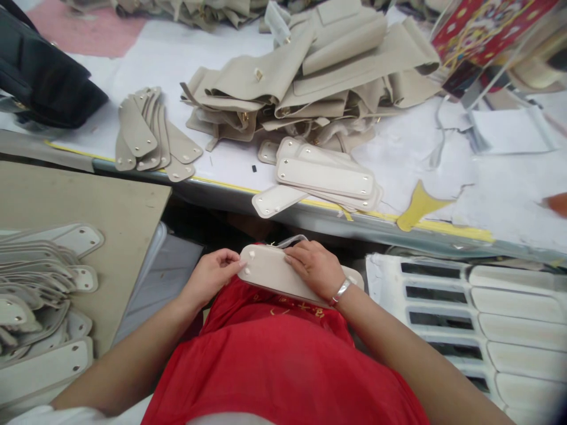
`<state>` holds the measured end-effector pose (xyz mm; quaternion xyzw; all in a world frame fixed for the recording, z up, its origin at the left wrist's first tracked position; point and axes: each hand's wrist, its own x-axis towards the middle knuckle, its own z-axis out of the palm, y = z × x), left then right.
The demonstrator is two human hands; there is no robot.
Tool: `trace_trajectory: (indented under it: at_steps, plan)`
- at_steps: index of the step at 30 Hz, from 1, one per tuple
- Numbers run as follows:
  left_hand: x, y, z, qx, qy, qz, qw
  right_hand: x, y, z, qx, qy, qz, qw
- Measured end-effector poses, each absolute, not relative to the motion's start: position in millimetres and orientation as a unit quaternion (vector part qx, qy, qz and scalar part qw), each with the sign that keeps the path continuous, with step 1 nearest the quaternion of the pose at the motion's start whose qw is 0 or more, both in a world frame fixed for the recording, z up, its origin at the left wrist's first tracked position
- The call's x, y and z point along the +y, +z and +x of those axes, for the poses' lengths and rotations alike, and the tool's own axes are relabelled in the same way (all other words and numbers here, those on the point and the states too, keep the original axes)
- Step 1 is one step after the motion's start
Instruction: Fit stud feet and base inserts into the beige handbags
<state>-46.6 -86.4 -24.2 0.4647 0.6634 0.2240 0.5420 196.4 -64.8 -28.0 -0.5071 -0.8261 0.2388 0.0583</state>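
Note:
A long beige panel with rounded ends lies across my lap, over the red apron. Two small whitish studs show near its left end. My left hand pinches that left end between thumb and curled fingers. Across the panel's right part lies my right hand, its fingers bent together over the top edge and a silver bracelet at the wrist. Part of the right end shows beyond the wrist. Behind the panel, a bit of pale strap is partly hidden.
On the white table ahead are stacked panels, fanned panels, a heap of beige bag pieces and a yellow scrap. More panels pile at left. A slotted white rack stands right; a black bag sits upper left.

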Motion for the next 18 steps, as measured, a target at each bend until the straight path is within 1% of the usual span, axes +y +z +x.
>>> trace_trajectory:
  at_steps: [3,7,10,12,16,18]
  plan:
    - [-76.5,-15.8,-42.9,0.658,0.171,0.510,0.528,-68.5,-24.5,196.7,-0.835,0.227,-0.497,0.057]
    - [-66.2,-8.1,-40.7,0.625,0.096,0.632,0.448,-80.2,-16.6,210.6,-0.835,0.195,-0.514,0.037]
    - [-67.1,-5.7,-39.2,0.601,0.082,0.704,0.371,-89.8,-13.6,230.3,-0.818,0.182,-0.545,0.021]
    - [-70.4,-4.3,-37.4,0.580,0.088,0.734,0.341,-95.2,-15.1,242.2,-0.814,0.188,-0.550,0.019]
    - [-74.2,-0.8,-33.3,0.575,0.063,0.747,0.328,-101.9,-21.9,254.0,-0.823,0.196,-0.532,0.039]
    - [-72.2,0.9,-31.8,0.598,0.040,0.723,0.344,-103.1,-23.0,255.4,-0.828,0.194,-0.524,0.050]
